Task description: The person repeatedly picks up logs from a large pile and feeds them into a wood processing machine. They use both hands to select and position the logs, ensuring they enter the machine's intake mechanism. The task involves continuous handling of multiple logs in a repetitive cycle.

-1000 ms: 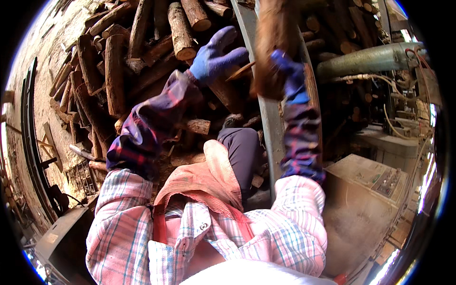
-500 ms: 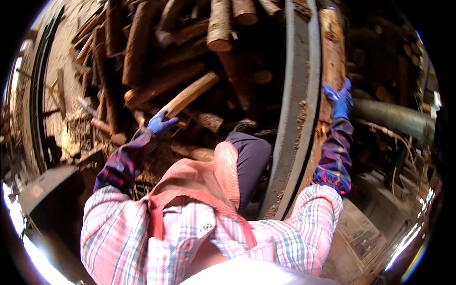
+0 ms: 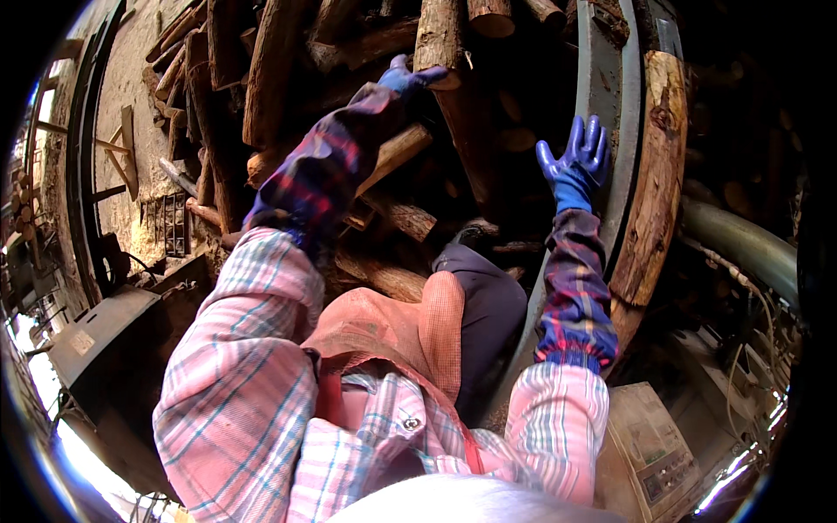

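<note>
My left hand [image 3: 408, 78], in a blue-purple coated glove, reaches forward to the cut end of a thick log [image 3: 438, 33]. Its fingers are apart and lie against the log's end rather than wrapped round it. Below that arm, a short pale log [image 3: 398, 157] rests on the pile. On the right, my right hand [image 3: 577, 162], gloved the same way, is spread wide with nothing in it, over the edge of a grey metal rail [image 3: 617, 96]. Along the rail's far right side lies a long log [image 3: 660, 166] with part of its bark stripped.
A heap of logs [image 3: 270, 74] fills the area ahead and to the left. To the right is a thick metal pipe [image 3: 741, 240]. A control box with buttons [image 3: 654, 449] stands at lower right, and a metal housing [image 3: 100, 336] at lower left.
My left hand has let go of the short pale log and moved forward and right to the thick log's end. My right hand has come off the long log, leftward to the rail.
</note>
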`<state>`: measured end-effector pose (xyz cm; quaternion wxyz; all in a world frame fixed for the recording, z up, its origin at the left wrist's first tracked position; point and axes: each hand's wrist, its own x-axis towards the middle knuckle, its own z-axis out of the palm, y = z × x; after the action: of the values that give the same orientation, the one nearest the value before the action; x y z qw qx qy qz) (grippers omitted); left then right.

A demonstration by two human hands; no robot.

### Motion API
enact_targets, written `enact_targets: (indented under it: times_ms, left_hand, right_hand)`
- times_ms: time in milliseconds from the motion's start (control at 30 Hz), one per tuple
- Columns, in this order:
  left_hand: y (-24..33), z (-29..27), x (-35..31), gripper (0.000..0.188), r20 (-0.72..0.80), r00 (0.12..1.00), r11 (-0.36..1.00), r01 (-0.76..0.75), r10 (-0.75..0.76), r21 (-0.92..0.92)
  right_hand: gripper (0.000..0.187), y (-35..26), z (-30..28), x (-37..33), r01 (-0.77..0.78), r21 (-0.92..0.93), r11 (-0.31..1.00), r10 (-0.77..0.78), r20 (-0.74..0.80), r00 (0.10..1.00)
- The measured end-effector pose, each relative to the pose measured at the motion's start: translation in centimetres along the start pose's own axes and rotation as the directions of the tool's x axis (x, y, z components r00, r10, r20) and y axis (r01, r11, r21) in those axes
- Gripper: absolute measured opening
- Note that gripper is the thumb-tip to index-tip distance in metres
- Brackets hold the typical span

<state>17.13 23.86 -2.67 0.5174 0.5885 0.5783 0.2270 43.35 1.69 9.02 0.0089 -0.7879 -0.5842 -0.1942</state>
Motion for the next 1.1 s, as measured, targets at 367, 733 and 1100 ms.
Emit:
enact_targets:
  times_ms: [367, 733, 1100]
  left_hand:
    - [-5.0, -0.4, 6.2, 0.041, 0.407, 0.877, 0.867, -0.02, 0.254, -0.499]
    - [-3.7, -11.2, -19.6, 0.076, 0.584, 0.806, -0.164, 0.565, -0.1, -0.808]
    - [-8.7, -15.2, -37.1, 0.068, 0.639, 0.759, 0.155, 0.651, -0.124, -0.743]
  right_hand:
    - [0.074, -0.9, -1.1, 0.8, 0.03, 0.072, 0.997, -0.029, -0.005, 1.0]
    - [0.079, -1.6, -0.6, 0.1, -0.132, -0.02, 0.991, 0.13, -0.08, 0.988]
    - [0.067, -32.1, -4.6, -14.0, -0.844, 0.002, -0.537, -0.609, 0.691, 0.389]
